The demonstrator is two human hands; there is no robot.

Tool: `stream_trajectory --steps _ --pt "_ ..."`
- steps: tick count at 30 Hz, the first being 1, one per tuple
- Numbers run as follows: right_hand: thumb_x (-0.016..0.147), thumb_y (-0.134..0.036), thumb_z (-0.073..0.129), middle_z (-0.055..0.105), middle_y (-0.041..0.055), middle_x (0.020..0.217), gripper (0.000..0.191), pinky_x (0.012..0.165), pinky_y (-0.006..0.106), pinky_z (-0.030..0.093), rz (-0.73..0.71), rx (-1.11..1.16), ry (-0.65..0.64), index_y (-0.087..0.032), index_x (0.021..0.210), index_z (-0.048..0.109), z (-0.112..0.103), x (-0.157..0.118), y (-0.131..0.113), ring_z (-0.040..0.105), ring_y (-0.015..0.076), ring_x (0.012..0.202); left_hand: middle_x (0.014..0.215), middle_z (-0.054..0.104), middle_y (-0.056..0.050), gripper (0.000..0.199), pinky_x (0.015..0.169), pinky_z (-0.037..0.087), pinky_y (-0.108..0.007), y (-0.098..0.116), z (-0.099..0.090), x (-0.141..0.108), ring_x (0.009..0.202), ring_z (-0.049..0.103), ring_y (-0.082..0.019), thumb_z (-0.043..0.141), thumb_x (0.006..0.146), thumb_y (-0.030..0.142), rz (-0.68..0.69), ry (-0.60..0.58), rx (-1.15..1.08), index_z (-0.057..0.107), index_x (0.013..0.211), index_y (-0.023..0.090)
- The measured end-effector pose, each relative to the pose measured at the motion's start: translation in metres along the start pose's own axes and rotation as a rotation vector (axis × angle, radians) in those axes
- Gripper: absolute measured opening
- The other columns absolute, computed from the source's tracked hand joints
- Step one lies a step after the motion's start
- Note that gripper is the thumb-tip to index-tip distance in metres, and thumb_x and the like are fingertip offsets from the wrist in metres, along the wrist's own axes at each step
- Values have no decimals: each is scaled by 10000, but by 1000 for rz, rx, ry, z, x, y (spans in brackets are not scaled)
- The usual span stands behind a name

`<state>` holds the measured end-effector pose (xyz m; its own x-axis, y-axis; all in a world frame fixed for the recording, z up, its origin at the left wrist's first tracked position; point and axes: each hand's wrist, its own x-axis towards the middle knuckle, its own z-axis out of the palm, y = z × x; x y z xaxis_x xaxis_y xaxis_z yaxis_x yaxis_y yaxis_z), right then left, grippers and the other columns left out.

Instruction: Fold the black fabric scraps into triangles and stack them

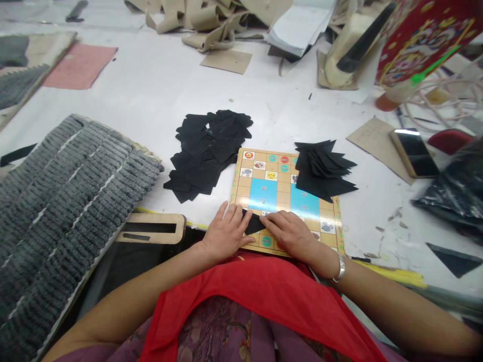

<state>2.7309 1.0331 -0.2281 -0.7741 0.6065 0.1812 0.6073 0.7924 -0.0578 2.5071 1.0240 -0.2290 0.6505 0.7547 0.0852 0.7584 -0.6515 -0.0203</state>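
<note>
A small black fabric piece (253, 222) lies on a printed game board (283, 196) at the front edge of the table. My left hand (229, 229) rests at the piece's left side, thumb and fingers apart, fingertips touching it. From the right, my right hand (292, 232) has its fingers pressed together on the piece's other edge, partly hiding it. Beyond the board's left side spreads a heap of black pieces (211, 146). A smaller fanned stack of black pieces (324, 168) overlaps the board's upper right corner.
A thick bundle of grey ribbed material (75, 201) takes up the left side. At the right are a phone (414, 152), a black plastic bag (453, 186) and a loose black triangle (455, 259). Beige strips (207, 20) and white papers (302, 25) lie at the back.
</note>
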Motion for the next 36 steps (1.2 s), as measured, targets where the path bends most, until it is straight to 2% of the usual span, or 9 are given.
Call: stream_trajectory --steps 3,6,11,17,22,27,31,33,36 --pt "899 -122 341 587 142 966 315 698 333 426 7 24 11 -83 1121 562 -1 -5 1 480 201 854 1290 460 -177 610 1060 207 -500 3 -4 2 1214 379 -305 400 871 528 29 -15 27 447 1285 82" --pt "904 -132 349 590 134 957 306 699 329 428 24 32 36 -100 1125 559 -3 -10 1 479 195 852 1279 464 -189 666 1052 240 -457 7 -4 4 1193 391 -305 399 860 554 72 -42 22 442 1278 36" --pt "917 -153 342 592 134 923 303 674 322 414 22 -3 40 -81 1106 567 -2 -19 2 469 194 821 1243 475 -201 666 1020 259 -483 13 -5 7 1161 418 -321 389 850 577 76 -48 7 408 1316 102" --pt "912 -165 372 585 119 921 279 674 324 379 40 -6 15 -102 1097 572 -1 -24 3 453 187 807 1202 490 -172 639 1013 284 -426 21 -4 14 1136 408 -288 377 866 555 134 -43 -84 453 1243 44" --pt "912 -167 369 583 119 912 278 662 323 363 25 -8 25 -98 1097 566 -2 -26 3 445 187 802 1184 485 -179 646 969 315 -430 27 3 15 1110 427 -306 378 857 570 116 -7 -57 428 1278 83" --pt "899 -179 406 587 113 876 253 645 325 356 14 -31 56 -74 1045 583 -5 -32 4 443 189 773 1165 495 -184 645 952 331 -430 32 8 20 1070 440 -291 353 867 568 208 35 -102 497 1190 29" --pt "902 -186 398 592 118 894 249 652 332 365 14 -25 46 -93 1030 590 -5 -39 6 457 194 790 1121 511 -167 709 890 375 -400 32 10 23 1021 447 -281 328 855 609 206 46 -112 439 1256 36" --pt "897 -181 405 597 110 901 241 671 332 378 44 15 57 -112 1036 589 -4 -42 7 467 190 799 1155 496 -163 688 908 362 -403 32 12 22 1040 437 -281 325 864 595 212 56 -101 419 1281 56" --pt "883 -170 434 597 97 903 213 721 320 409 183 120 147 -125 1017 594 1 -46 7 485 177 821 1180 484 -165 674 921 350 -405 32 13 21 1053 430 -286 320 871 582 217 44 -80 415 1289 62"
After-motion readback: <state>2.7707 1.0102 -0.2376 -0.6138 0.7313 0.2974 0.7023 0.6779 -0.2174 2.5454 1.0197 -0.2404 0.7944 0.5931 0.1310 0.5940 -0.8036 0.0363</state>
